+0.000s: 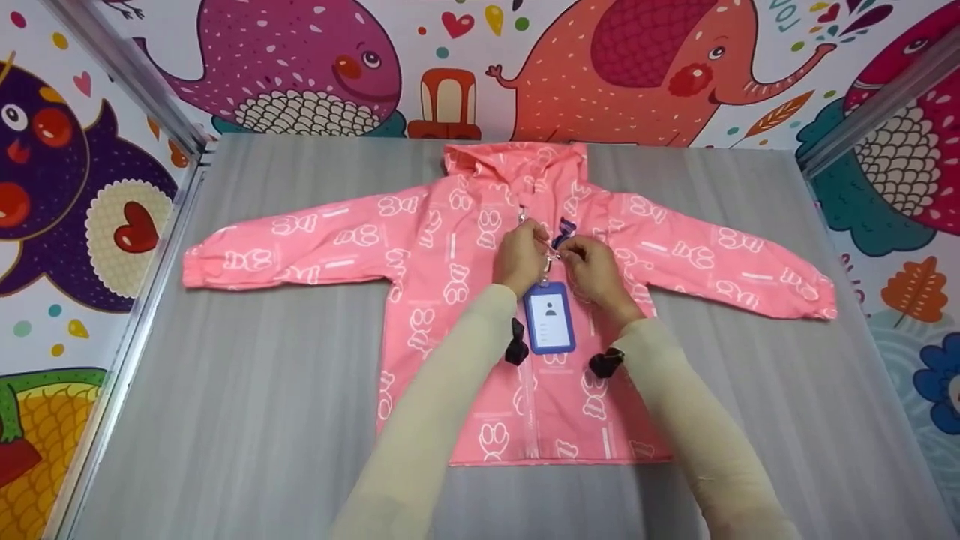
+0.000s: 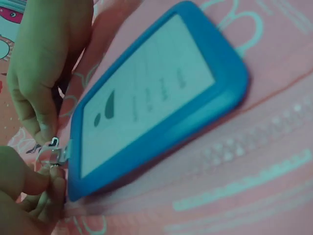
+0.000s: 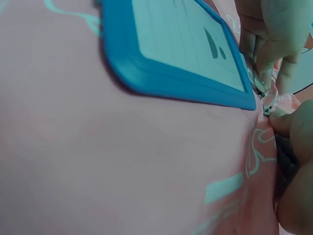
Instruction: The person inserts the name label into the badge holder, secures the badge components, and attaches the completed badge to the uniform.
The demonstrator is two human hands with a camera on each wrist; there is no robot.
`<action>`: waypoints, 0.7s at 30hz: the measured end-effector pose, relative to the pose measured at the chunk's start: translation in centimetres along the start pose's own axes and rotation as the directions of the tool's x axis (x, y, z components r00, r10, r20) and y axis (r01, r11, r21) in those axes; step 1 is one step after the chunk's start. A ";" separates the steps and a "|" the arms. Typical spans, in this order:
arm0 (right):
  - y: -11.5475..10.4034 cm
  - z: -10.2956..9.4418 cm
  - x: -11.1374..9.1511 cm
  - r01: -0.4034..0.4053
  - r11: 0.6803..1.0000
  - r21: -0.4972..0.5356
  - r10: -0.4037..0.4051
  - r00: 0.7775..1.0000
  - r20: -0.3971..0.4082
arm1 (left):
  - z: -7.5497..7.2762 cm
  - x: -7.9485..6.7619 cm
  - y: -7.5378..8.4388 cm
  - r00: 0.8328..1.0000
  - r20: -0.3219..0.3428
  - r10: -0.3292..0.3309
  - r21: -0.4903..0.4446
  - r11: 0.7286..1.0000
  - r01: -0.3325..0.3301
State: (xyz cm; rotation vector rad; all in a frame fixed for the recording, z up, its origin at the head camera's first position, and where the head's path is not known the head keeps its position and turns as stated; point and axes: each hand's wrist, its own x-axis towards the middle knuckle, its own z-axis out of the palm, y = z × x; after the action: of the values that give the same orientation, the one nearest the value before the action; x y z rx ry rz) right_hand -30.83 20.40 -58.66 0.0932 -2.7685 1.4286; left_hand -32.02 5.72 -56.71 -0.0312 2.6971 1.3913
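A pink hooded jacket (image 1: 457,330) with white printed figures lies spread flat, front up. On its chest rests a blue-framed ID badge (image 1: 550,352), with a white card inside. My left hand (image 1: 523,259) pinches the metal badge clip (image 2: 55,152) at the badge's top. From the other side, my right hand (image 1: 596,276) pinches the clip's end between thumb and fingers, close to the left fingertips. A small dark blue piece (image 1: 565,230) lies on the jacket just above the right hand; its kind is unclear. Fingers partly hide the clip.
The grey tabletop (image 1: 262,390) surrounds the jacket. Walls printed with cartoon animals (image 1: 615,75) stand behind and at both sides, with metal rails (image 1: 139,330) along the edges. The jacket's zipper (image 1: 531,420) runs down its front.
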 end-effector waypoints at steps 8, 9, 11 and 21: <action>0.1 -0.6 0.0 -0.010 0.999 0.034 0.008 0.998 0.056 | -0.1 0.2 0.1 0.997 -0.027 -0.067 -0.066 0.996 0.065; 0.1 -0.7 0.0 -0.010 0.999 0.032 0.008 0.997 0.071 | -0.1 0.2 0.1 0.997 -0.025 -0.076 -0.068 0.995 0.074; 0.2 -0.8 -0.1 -0.004 1.000 0.024 0.002 0.995 0.097 | -0.1 0.2 0.1 0.995 -0.024 -0.092 -0.072 0.993 0.090; 0.2 -0.9 0.0 0.007 1.000 -0.008 -0.006 0.993 0.121 | 0.3 0.0 0.5 0.995 -0.047 -0.087 -0.006 0.996 0.087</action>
State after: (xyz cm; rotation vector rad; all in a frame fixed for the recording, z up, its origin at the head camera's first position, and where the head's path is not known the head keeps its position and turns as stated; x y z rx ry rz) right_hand -30.87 21.27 -58.32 0.1953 -2.8663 1.4560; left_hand -32.06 6.26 -56.53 -0.1817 2.6950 1.3885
